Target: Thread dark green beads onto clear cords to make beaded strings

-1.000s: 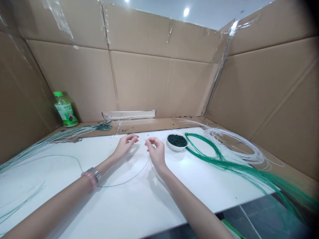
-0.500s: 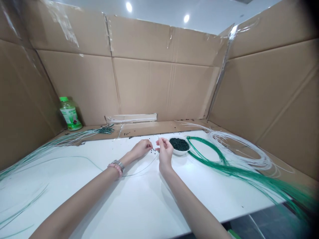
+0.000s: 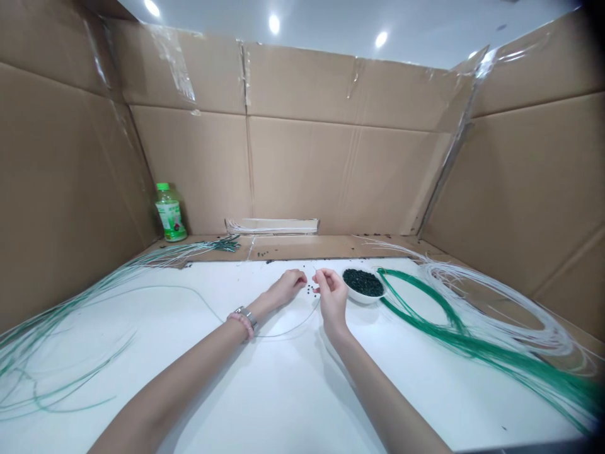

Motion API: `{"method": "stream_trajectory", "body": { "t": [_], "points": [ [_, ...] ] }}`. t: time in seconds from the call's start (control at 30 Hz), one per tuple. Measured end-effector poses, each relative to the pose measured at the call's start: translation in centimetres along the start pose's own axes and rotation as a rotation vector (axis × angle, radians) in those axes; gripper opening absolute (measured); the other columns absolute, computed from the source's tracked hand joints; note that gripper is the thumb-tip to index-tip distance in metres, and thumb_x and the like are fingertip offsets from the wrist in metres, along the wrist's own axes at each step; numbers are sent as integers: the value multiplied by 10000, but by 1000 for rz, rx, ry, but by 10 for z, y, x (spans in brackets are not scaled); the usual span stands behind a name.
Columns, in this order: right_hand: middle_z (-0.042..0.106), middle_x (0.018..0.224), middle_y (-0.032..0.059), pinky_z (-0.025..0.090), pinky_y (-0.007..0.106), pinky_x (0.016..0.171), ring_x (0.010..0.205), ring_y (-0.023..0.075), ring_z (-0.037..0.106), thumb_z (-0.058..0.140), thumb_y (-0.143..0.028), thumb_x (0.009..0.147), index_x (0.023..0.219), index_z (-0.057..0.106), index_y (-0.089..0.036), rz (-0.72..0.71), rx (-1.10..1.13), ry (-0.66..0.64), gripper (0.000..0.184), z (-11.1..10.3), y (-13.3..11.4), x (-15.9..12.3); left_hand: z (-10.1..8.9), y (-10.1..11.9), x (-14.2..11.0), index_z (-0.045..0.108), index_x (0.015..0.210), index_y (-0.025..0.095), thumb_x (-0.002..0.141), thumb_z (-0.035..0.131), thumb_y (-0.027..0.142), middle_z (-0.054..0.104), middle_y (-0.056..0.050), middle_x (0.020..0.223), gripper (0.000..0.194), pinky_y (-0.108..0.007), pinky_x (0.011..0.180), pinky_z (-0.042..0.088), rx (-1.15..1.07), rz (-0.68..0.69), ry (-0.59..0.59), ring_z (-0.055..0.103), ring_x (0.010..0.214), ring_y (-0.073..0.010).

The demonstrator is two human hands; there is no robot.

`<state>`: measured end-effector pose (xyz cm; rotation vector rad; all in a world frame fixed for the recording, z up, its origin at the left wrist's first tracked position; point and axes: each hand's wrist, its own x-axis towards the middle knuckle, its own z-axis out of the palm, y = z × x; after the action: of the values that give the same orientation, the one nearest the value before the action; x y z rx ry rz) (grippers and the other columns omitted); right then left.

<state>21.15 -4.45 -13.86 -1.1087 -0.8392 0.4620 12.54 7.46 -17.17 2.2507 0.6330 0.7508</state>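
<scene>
My right hand (image 3: 333, 297) pinches a thin, pale green cord (image 3: 295, 330), whose tip pokes up past the fingertips. From there the cord sags to the table and runs behind my left wrist toward the left. My left hand (image 3: 287, 287) is closed in a pinch just across from it; whatever lies between its fingertips is too small to make out. Between the two hands several small dark beads (image 3: 309, 291) lie loose on the white tabletop (image 3: 278, 391). Right beside my right hand stands a white bowl (image 3: 366, 299) full of dark green beads (image 3: 363, 282).
A green coil of cords (image 3: 420, 331) and a white coil (image 3: 524, 331) lie on the right. Strands with dark ends (image 3: 224, 243) stretch along the left. A green-capped bottle (image 3: 171, 217) stands in the back left corner. Cardboard walls (image 3: 302, 170) surround the table.
The view has swung left, so everything appears farther right. Both hands keep nearly the same place over the loose beads, pinched as before.
</scene>
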Motion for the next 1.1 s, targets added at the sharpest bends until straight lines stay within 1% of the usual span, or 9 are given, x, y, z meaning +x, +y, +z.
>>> {"method": "stream_trajectory", "body": {
  "t": [0.13, 0.2, 0.33, 0.4, 0.5, 0.6, 0.73, 0.87, 1.1],
  "points": [
    [592, 752, 59, 474, 240, 555, 732, 167, 564, 541, -435, 783, 792, 566, -143, -46, -86, -38, 293, 0, 2, -1, -7, 8, -8, 633, 751, 127, 762, 593, 201, 628, -48, 759, 85, -283, 748, 422, -211, -59, 76, 546, 754, -152],
    [602, 748, 58, 472, 244, 568, 745, 172, 571, 533, -410, 790, 775, 573, -143, -66, -142, -72, 270, 0, 1, -4, -13, 15, -18, 632, 809, 127, 747, 611, 228, 632, -53, 792, 121, -263, 723, 430, -349, -108, 126, 555, 769, -150],
    [630, 754, 52, 461, 253, 606, 757, 170, 586, 528, -336, 800, 749, 587, -152, -118, -253, -164, 200, 3, -8, -15, -24, 31, -53, 592, 902, 137, 733, 646, 336, 604, -37, 791, 267, -212, 638, 441, -657, -260, 248, 576, 743, -121],
    [645, 778, 51, 469, 263, 636, 779, 170, 598, 532, -303, 796, 757, 596, -160, -159, -290, -227, 162, 5, -12, -21, -28, 40, -73, 578, 911, 152, 713, 673, 376, 598, -32, 804, 314, -201, 643, 456, -805, -337, 299, 590, 739, -108],
    [662, 817, 49, 499, 273, 659, 795, 166, 615, 526, -260, 789, 761, 596, -173, -208, -318, -333, 115, 8, -17, -32, -30, 50, -98, 569, 884, 171, 670, 723, 382, 598, -17, 834, 338, -190, 694, 477, -982, -423, 345, 598, 738, -80],
    [669, 854, 52, 531, 272, 659, 803, 157, 632, 500, -221, 801, 770, 572, -181, -250, -345, -433, 88, 11, -18, -41, -30, 57, -113, 577, 872, 178, 665, 753, 324, 597, 12, 793, 309, -162, 736, 476, -1154, -477, 330, 594, 735, -52],
    [673, 869, 53, 562, 259, 662, 802, 139, 647, 477, -162, 807, 774, 519, -191, -350, -377, -526, 61, 11, -20, -49, -30, 60, -121, 603, 841, 158, 701, 745, 235, 634, 6, 797, 213, -142, 751, 466, -1322, -453, 222, 596, 734, -41],
    [670, 894, 46, 576, 249, 688, 810, 121, 644, 489, -127, 804, 772, 494, -192, -393, -387, -539, 72, 9, -21, -50, -31, 59, -121, 621, 830, 157, 722, 731, 226, 659, 3, 829, 169, -143, 739, 467, -1316, -408, 186, 598, 716, -39],
    [659, 919, 41, 583, 245, 685, 831, 120, 632, 492, -111, 812, 800, 493, -197, -436, -422, -570, 87, 7, -19, -49, -31, 58, -122, 626, 826, 156, 743, 710, 208, 639, 5, 829, 128, -154, 728, 465, -1300, -395, 185, 587, 706, -41]
  ]
}}
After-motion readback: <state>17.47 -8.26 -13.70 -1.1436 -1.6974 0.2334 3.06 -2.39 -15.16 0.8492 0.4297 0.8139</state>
